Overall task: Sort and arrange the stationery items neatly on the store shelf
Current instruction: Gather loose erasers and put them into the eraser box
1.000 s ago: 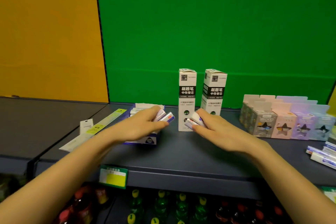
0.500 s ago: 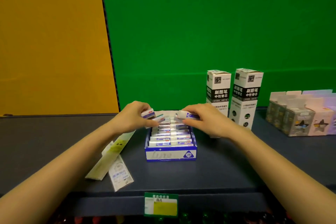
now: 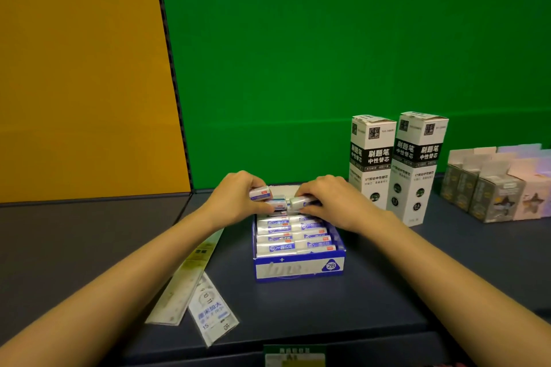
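A blue and white display box (image 3: 298,270) marked 2B sits in the middle of the dark shelf (image 3: 372,292), filled with rows of wrapped erasers (image 3: 293,237). My left hand (image 3: 235,197) grips small wrapped erasers (image 3: 262,194) over the box's far end. My right hand (image 3: 334,202) holds another eraser (image 3: 301,202) beside them, its end almost touching those in the left hand. The far rows of the box are hidden under both hands.
Two tall white and black refill boxes (image 3: 396,164) stand upright right of the eraser box. Small pastel cartons (image 3: 495,191) line the far right. Two packaged rulers (image 3: 193,289) lie at the left front. A price tag (image 3: 293,357) hangs on the shelf edge.
The view swung left and down, bringing the eraser box to the centre. Both hands carried their erasers from in front of the refill boxes to the box's far end and drew together.
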### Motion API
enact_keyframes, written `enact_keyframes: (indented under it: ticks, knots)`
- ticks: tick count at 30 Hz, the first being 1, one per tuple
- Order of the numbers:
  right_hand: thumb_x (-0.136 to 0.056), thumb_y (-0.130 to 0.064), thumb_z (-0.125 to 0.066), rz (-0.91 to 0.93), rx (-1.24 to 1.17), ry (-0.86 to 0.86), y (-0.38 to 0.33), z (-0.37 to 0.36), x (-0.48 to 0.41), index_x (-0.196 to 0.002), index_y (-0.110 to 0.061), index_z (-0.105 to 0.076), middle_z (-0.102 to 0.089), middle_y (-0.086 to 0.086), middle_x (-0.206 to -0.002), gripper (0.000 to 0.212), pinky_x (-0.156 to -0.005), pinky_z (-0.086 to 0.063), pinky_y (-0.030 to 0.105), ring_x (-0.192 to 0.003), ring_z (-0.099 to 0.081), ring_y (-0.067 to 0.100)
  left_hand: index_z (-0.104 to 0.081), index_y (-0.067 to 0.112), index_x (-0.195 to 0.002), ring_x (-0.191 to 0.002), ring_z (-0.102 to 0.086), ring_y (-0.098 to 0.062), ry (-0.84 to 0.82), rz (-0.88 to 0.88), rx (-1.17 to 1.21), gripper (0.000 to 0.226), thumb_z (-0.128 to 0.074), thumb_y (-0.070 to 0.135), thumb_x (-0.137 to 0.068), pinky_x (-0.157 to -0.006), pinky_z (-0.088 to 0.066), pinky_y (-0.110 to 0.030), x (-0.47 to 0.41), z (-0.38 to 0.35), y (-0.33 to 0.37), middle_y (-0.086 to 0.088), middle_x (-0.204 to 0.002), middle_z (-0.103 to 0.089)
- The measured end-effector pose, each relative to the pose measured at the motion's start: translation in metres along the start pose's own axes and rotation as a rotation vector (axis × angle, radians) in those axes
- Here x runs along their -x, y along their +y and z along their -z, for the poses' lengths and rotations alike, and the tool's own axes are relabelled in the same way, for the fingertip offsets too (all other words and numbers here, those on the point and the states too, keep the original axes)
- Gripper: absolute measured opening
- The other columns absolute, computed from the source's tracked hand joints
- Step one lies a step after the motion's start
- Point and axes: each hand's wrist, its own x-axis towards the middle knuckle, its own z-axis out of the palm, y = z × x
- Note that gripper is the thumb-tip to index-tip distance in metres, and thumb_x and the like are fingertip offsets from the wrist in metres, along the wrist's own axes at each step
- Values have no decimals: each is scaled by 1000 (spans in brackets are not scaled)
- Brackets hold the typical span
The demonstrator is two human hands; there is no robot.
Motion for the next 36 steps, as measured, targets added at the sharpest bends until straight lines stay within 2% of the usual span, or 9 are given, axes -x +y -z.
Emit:
enact_keyframes:
  ticks: [6,14,21,26,29,36]
  knots:
    - [-86,-28,-58,25,49,-35,2,-1,-1,-112,-17,-63,-61,2,-115,28,-85,-47,36,-104,-57,21,-73,7,-88,-79,-63,-24,30,-15,-55,27,-74,30,-73,-71,-51,-43,-4,0,-3,-9,-89,-71]
    - [-88,-29,-56,8,-53,-13,8,-4,2,-111,-19,-63,-66,2,-111,26,-83,-51,37,-98,-60,20,-75,16,-88,-79,-64,-21,42,-39,-144,25,-76,34,-70,-70,-53,-40,-3,-10,-4,-4,-90,-73]
    - [-88,-33,-56,13,-90,-2,9,-5,3,-111,-21,-63,-66,0,-112,28,-84,-50,37,-100,-60,18,-74,16,-86,-87,-63,-24,40,-48,-238,21,-69,33,-76,-72,-52,-38,-2,-14,-4,-2,-95,-72]
    - [-88,-31,-55,24,-87,12,10,-5,4,-110,-21,-63,-67,1,-110,26,-83,-49,37,-100,-60,20,-71,20,-96,-95,-60,-22,10,-89,-279,22,-65,33,-80,-75,-50,-37,-1,-12,-3,0,-104,-69]
    - [-88,-33,-55,27,-91,15,10,-6,4,-110,-22,-63,-67,1,-110,26,-82,-49,37,-99,-60,20,-71,19,-94,-93,-60,-22,23,-97,-300,20,-65,33,-80,-74,-50,-37,-1,-14,-2,0,-102,-69]
    - [-88,-35,-55,20,-108,8,10,-6,5,-111,-21,-62,-66,0,-111,28,-83,-50,36,-99,-59,18,-71,15,-87,-93,-60,-22,-2,-53,-202,19,-67,32,-78,-78,-50,-42,-3,-15,-3,-1,-103,-67]
